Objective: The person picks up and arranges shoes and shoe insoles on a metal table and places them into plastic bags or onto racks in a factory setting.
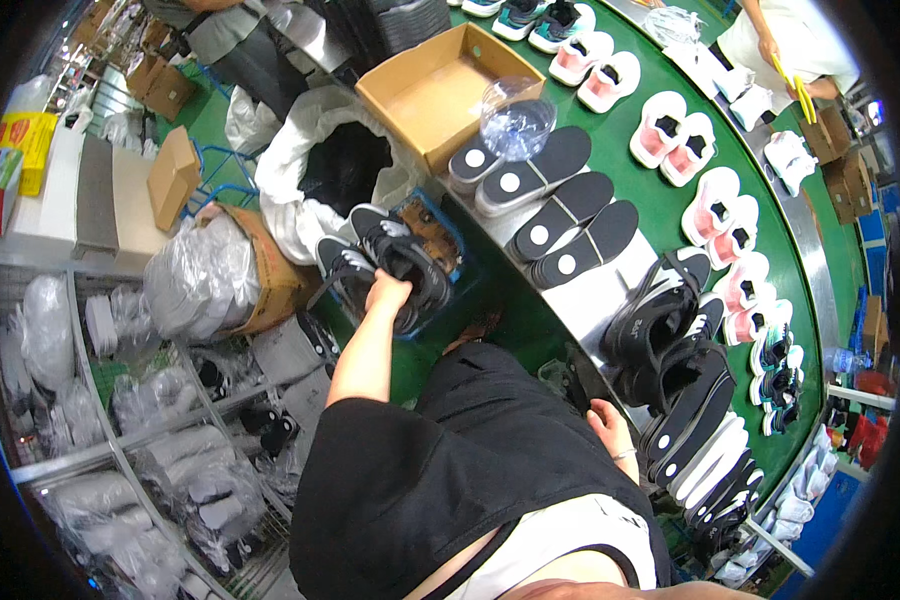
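My left hand [388, 292] is closed on a pair of black sneakers [406, 262] with pale stripes and laces. The pair hangs over a blue crate [442, 222], beside a white sack [288, 172] with a dark inside. Close to the metal edge of the work table [582, 318], my right hand [610, 428] is loosely open and holds nothing that I can see. Nearest to it are stacked black insoles [682, 430] and more black sneakers [660, 318] on the table.
Black insoles [582, 240], some banded, lie beside a cardboard box [450, 90] and a clear plastic tub [517, 120]. Pink-and-white shoes [660, 125] line the green conveyor [630, 160]. A wire rack [120, 440] with bagged goods stands left. Other people stand across the far side.
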Available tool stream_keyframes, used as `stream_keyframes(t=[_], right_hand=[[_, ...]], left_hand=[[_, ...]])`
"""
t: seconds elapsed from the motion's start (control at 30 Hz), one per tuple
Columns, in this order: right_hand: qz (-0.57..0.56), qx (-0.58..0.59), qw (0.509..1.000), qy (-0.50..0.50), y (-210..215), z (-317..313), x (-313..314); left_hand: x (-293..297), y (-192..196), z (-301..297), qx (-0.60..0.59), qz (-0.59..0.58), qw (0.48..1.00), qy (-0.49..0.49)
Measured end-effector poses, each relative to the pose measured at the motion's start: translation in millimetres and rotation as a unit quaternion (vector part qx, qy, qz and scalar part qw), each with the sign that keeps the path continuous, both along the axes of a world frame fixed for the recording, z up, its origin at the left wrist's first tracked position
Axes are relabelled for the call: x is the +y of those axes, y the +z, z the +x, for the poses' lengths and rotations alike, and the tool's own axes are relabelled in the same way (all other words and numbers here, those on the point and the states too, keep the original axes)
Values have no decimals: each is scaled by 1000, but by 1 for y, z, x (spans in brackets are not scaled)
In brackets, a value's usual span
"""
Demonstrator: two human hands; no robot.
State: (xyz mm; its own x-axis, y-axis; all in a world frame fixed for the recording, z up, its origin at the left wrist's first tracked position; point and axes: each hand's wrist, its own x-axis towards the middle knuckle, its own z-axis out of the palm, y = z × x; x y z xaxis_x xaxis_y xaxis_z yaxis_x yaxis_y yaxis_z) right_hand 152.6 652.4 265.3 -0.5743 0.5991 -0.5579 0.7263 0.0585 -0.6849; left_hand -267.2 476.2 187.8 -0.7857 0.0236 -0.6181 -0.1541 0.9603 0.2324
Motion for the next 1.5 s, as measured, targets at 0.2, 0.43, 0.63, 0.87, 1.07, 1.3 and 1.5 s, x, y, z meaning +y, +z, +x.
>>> stream_keyframes(t=[0.2, 0.43, 0.63, 0.87, 1.07, 1.3, 1.5], right_hand=[[37, 35, 996, -71, 70, -12, 17], [396, -36, 911, -106, 85, -35, 54], [304, -112, 945, -52, 86, -51, 70], [242, -96, 965, -36, 91, -26, 62], [382, -69, 921, -30, 103, -37, 36], [390, -33, 909, -144, 123, -12, -8], [364, -122, 899, -211, 127, -1, -64]], left_hand=[[-31, 3, 8, -53, 14, 996, -66], [-22, 5, -3, -81, 25, 996, 7], [-14, -1, 18, -88, 21, 995, 28], [-10, 48, -6, -177, -43, 882, -435], [88, 276, 9, -57, 587, 672, -448], [148, 390, 89, -24, 875, 29, -483], [161, 422, 162, -488, 804, 16, -340]])
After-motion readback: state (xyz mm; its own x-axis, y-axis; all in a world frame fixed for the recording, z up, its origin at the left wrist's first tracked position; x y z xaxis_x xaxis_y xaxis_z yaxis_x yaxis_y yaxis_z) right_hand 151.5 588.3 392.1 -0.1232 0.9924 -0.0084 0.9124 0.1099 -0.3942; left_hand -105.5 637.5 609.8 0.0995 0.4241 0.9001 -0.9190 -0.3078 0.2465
